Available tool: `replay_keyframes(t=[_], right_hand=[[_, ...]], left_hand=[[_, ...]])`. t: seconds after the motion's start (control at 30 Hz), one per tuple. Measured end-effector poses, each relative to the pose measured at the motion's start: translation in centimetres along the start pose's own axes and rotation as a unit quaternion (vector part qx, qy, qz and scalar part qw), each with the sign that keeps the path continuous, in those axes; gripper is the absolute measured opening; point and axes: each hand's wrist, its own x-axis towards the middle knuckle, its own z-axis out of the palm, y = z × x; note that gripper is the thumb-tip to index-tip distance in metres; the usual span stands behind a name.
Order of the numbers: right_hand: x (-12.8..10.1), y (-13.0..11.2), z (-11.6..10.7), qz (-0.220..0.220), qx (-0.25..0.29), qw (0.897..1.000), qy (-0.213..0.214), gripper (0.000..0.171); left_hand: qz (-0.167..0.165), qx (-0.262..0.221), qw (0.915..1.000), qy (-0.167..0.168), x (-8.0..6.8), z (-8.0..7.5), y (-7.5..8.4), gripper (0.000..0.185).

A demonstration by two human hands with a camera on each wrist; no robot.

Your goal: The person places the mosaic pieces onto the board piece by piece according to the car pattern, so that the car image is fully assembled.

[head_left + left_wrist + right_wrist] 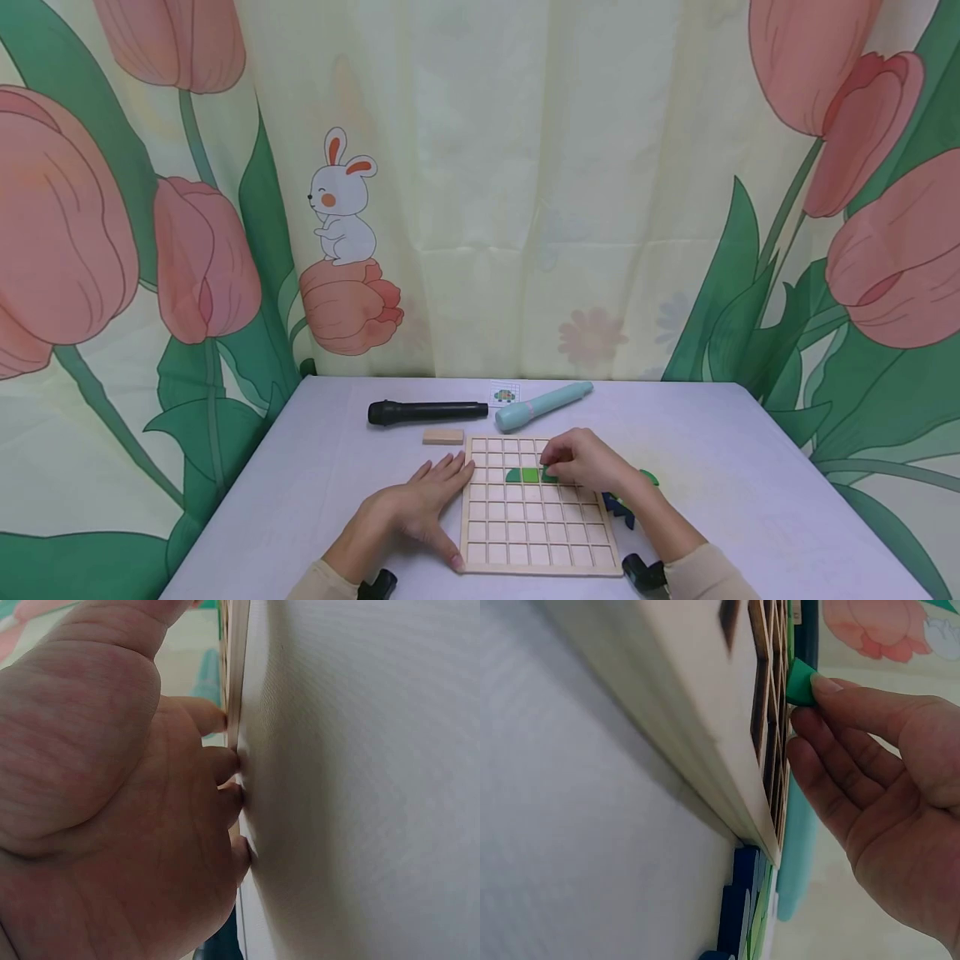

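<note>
A wooden grid board (540, 553) lies on the white table. In one of its upper rows sit a dark green rounded piece (513, 476) and a light green square (530, 475). My right hand (588, 462) pinches a green piece (801, 682) with a curved side between thumb and fingertips, right at the grid beside the light green square. My left hand (420, 504) lies with fingers spread along the board's left side, thumb at the near left corner. In the left wrist view the left fingertips (238, 859) touch down by the board's edge.
Dark blue and green pieces (619, 507) lie at the board's right side, partly behind the right forearm. Beyond the board are a black microphone-shaped stick (427, 412), a teal cylinder (543, 406), a small picture card (505, 392) and a wooden block (443, 437).
</note>
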Motion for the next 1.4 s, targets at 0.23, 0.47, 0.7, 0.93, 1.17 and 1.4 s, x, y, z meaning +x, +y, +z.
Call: replay_keyframes(t=[0.23, 0.47, 0.7, 0.93, 1.17, 1.4], right_hand=[[0.2, -0.2, 0.2, 0.01, -0.022, 1.0, -0.001, 0.01], [0.1, 0.0, 0.3, 0.014, -0.027, 1.0, -0.004, 0.011], [-0.1, 0.1, 0.3, 0.01, -0.039, 0.999, -0.007, 0.013], [-0.5, -0.1, 0.1, 0.009, -0.042, 0.999, -0.002, 0.013], [-1.1, -0.4, -0.9, 0.04, -0.025, 0.998, 0.049, 0.024], [-1.6, 0.0, -2.4, 0.041, -0.039, 0.994, 0.089, 0.027]], left_hand=[[-0.001, 0.002, 1.0, 0.0, 0.0, 0.0, -0.1, 0.139], [0.003, -0.003, 1.0, 0.001, 0.0, 0.1, 0.0, 0.14], [0.006, -0.007, 1.0, 0.001, 0.0, 0.1, 0.0, 0.14], [0.003, -0.01, 0.9999, -0.002, 0.1, 0.1, -0.2, 0.14], [-0.001, -0.011, 0.9999, -0.005, 0.2, 0.2, -0.3, 0.14], [-0.002, -0.006, 1.0, -0.004, 0.2, 0.1, -0.2, 0.14]])
